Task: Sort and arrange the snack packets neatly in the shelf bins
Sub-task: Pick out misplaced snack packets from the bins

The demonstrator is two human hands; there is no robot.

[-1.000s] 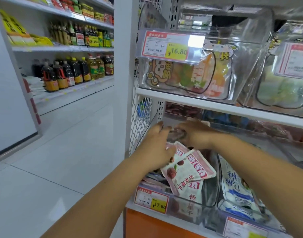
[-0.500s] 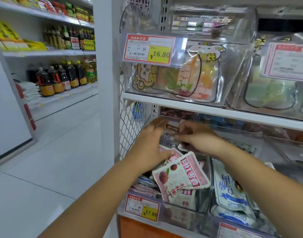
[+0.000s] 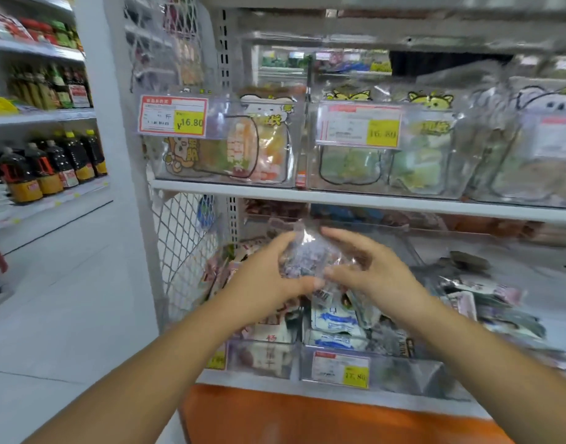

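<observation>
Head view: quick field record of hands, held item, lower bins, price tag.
left hand: grips clear snack packet from its left side
right hand: holds same packet from the right
packet position: held above the lower bins
lower left bin: red-and-white packets
lower middle bin: blue-and-white packets
upper left price tag: 16.80
image quality: motion-blurred

The top white shelf (image 3: 371, 202) holds three clear bins in a row: the left bin (image 3: 289, 145), the middle bin (image 3: 387, 174) and the right bin (image 3: 525, 174), each with snack bags (image 3: 243, 152) inside. The low shelf (image 3: 259, 384) sits above an orange base (image 3: 323, 421). On it stand the low left bin (image 3: 262, 360) and the low middle bin (image 3: 409, 376), side by side, touching.
</observation>
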